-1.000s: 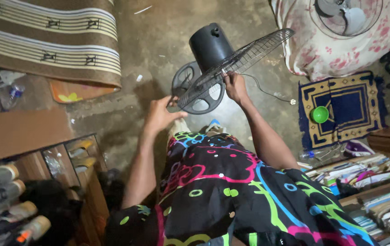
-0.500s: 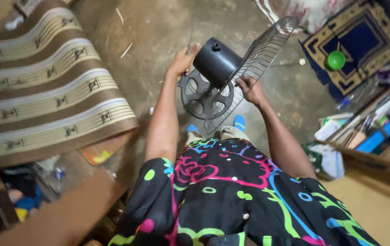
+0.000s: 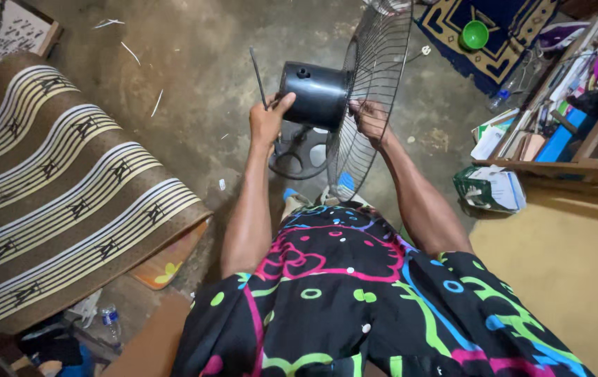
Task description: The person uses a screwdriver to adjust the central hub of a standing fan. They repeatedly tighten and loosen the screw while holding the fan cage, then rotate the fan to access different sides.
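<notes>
I hold a fan head above a concrete floor. Its black motor housing [image 3: 316, 94] points left, and the round wire grille [image 3: 376, 77] stands edge-on to its right. My left hand [image 3: 267, 120] grips the back of the housing, with a thin dark tool [image 3: 258, 75] sticking up from the fingers. My right hand [image 3: 369, 120] clasps the wires of the grille near its hub. Below the housing lies a round black fan base [image 3: 302, 153] on the floor. My lap in a black, brightly patterned cloth [image 3: 355, 300] fills the lower part of the view.
A striped brown and cream mat [image 3: 61, 195] lies at the left. A blue patterned rug [image 3: 501, 35] with a green bowl [image 3: 475, 33] is at top right. Shelves of books and papers [image 3: 564, 91] stand at right, a plastic bottle [image 3: 109, 321] at bottom left.
The view has swung and come closer. The fan head has turned so the grille stands edge-on, and my left hand has shifted onto the back of the housing.
</notes>
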